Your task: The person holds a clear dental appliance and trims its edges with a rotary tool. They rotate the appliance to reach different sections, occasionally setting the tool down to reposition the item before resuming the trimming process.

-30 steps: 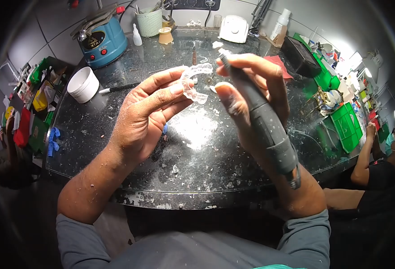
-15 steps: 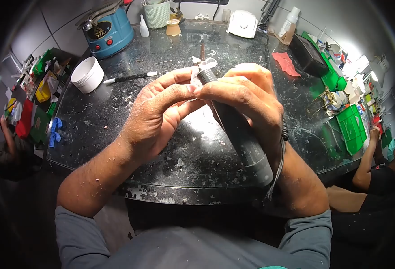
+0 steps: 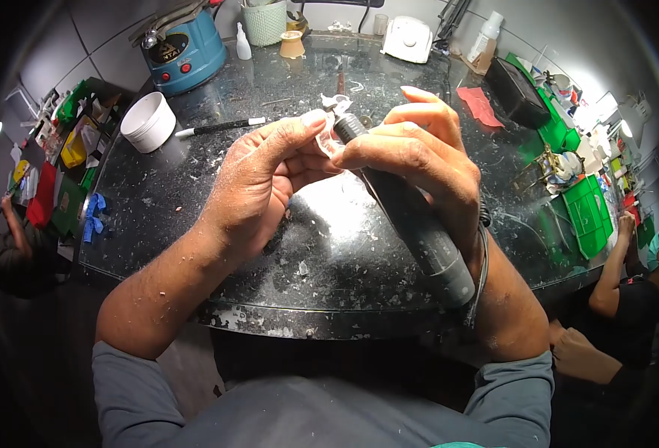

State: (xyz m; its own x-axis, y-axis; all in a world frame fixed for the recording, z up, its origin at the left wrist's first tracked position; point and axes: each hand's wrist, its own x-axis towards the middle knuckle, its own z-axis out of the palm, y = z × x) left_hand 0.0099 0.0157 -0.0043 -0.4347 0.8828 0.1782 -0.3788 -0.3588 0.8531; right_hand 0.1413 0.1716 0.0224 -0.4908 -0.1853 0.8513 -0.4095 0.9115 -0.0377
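Note:
In the head view my left hand [image 3: 258, 179] pinches a small curved, pinkish translucent piece [image 3: 329, 140] between thumb and fingers. It looks like a denture plate, but its exact kind is hard to make out. My right hand [image 3: 427, 153] is closed round a thick dark-grey rotary handpiece [image 3: 415, 224], whose cord end points down towards my right forearm. The handpiece's ribbed nose lies right beside the pinkish piece, and my right index fingertip is close to it. Fingers hide the working tip. White dust covers my left hand and forearm.
On the black, dust-specked bench [image 3: 270, 280] lie a white bowl [image 3: 149, 123], a black-and-white pen-like stick [image 3: 221, 128] and a red sheet [image 3: 480, 107]. A blue machine [image 3: 184, 56] stands at the back left. Green trays [image 3: 587, 216] line the right; other people sit at both sides.
My left thumb has shifted up along the pinkish piece, which now shows more. The handpiece's rear end has swung a little to the right, and my right fingers have spread upward.

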